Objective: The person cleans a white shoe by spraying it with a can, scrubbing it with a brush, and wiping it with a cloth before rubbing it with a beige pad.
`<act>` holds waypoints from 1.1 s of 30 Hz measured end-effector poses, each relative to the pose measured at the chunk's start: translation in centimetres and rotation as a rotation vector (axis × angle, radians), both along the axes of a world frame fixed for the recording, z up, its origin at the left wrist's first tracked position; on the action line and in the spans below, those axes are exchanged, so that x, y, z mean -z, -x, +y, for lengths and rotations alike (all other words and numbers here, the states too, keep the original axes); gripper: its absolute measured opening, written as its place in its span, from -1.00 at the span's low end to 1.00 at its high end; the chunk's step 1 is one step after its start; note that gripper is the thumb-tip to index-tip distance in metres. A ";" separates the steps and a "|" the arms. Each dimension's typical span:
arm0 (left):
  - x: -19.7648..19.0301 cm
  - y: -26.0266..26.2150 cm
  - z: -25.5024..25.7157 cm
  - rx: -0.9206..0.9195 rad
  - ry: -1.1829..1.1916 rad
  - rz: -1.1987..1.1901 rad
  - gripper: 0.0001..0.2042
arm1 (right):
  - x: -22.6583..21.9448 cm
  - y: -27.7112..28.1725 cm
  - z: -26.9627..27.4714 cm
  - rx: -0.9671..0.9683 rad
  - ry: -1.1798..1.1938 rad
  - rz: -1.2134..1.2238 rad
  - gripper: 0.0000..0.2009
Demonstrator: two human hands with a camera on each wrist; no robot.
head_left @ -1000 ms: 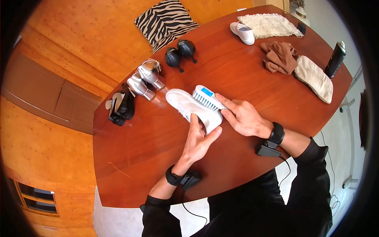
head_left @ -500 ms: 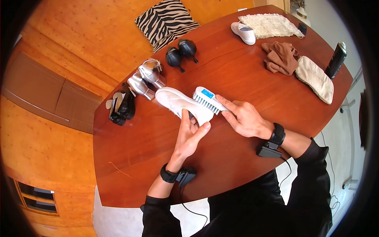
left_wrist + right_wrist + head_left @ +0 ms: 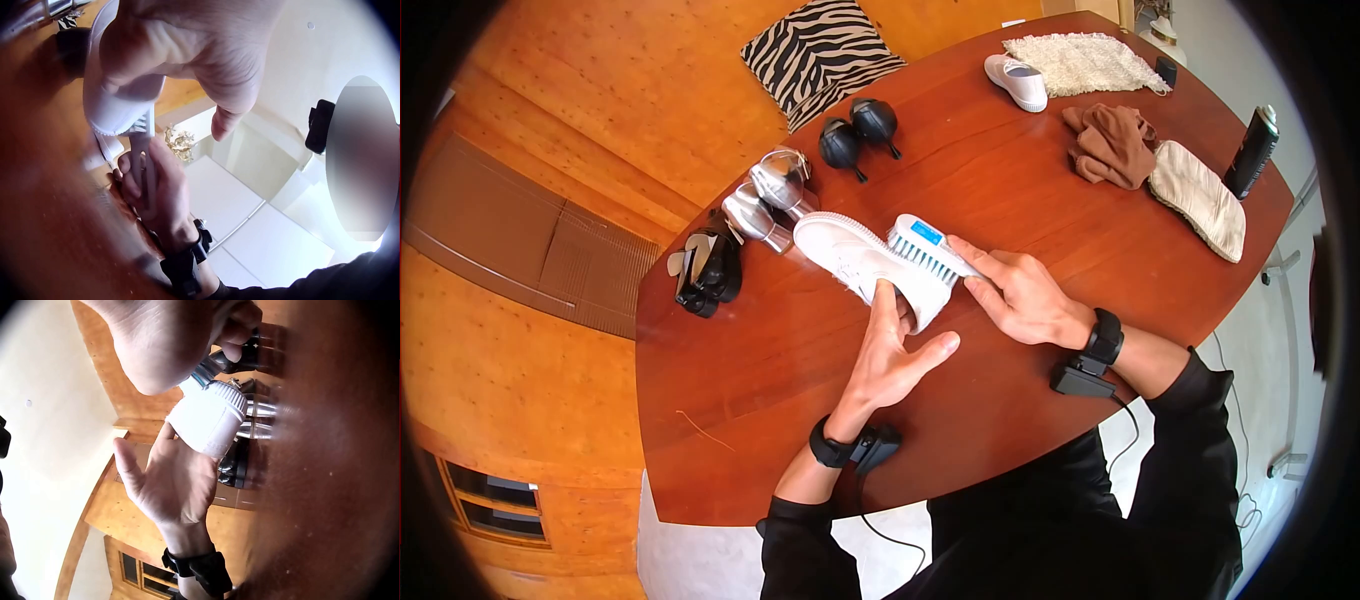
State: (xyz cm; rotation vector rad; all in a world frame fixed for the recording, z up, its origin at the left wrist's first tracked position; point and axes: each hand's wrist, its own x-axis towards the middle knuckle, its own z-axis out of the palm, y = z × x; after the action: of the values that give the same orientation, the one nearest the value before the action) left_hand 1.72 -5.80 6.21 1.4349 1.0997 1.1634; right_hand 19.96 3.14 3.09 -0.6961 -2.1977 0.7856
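A white lace-up sneaker (image 3: 845, 250) is held over the table by my left hand (image 3: 880, 365), toe toward the far left. The fingers reach into its opening, partly hidden, while the thumb stands out away from the heel. My right hand (image 3: 1040, 302) grips the handle of a white scrub brush (image 3: 922, 240) with a blue label, index finger along its top. The bristles (image 3: 930, 263) lie against the sole edge near the heel. In the right wrist view, the sneaker's heel (image 3: 209, 422) faces me, its ridged sole edge turned up.
Silver heeled shoes (image 3: 775, 195), black shoes (image 3: 712, 265) and black heels (image 3: 870, 125) stand along the table's far left edge. At the right are another white sneaker (image 3: 1018, 85), a cream mat (image 3: 1080, 65), brown cloth (image 3: 1110, 145), a cream pad (image 3: 1197, 205) and a black spray can (image 3: 1252, 155).
The sneaker first shifted left along the bristles, then its heel swung slightly back toward the right. My left thumb has lifted off the heel. The brush and right hand stay nearly in place.
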 end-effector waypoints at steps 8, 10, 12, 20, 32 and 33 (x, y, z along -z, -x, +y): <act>0.3 -0.9 -0.4 0.042 0.027 -0.001 -0.18 | -0.7 -0.2 -0.2 -0.008 0.022 -0.019 -0.52; 0.4 -1.1 -0.6 0.053 0.025 0.019 -0.17 | -0.6 -0.2 -0.2 -0.008 0.022 -0.016 -0.53; 0.5 -1.1 -0.8 0.080 0.069 0.061 -0.16 | -0.6 -0.2 -0.2 -0.008 0.022 -0.012 -0.53; 1.2 -2.7 -1.8 0.138 0.041 0.110 -0.19 | 0.2 0.1 0.1 0.014 -0.030 0.093 -0.52; 0.9 -3.3 -2.2 0.207 -0.014 0.249 -0.16 | -0.6 -0.2 -0.2 0.009 0.024 0.057 -0.54; 0.6 -3.3 -2.3 0.274 0.045 0.302 -0.13 | -0.7 -0.3 -0.2 0.009 0.024 0.057 -0.54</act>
State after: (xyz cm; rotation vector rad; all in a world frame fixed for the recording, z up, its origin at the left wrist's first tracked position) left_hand 4.98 -8.06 5.65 1.7025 1.0812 0.7407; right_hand 20.24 2.98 3.74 -0.6869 -2.1362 0.8186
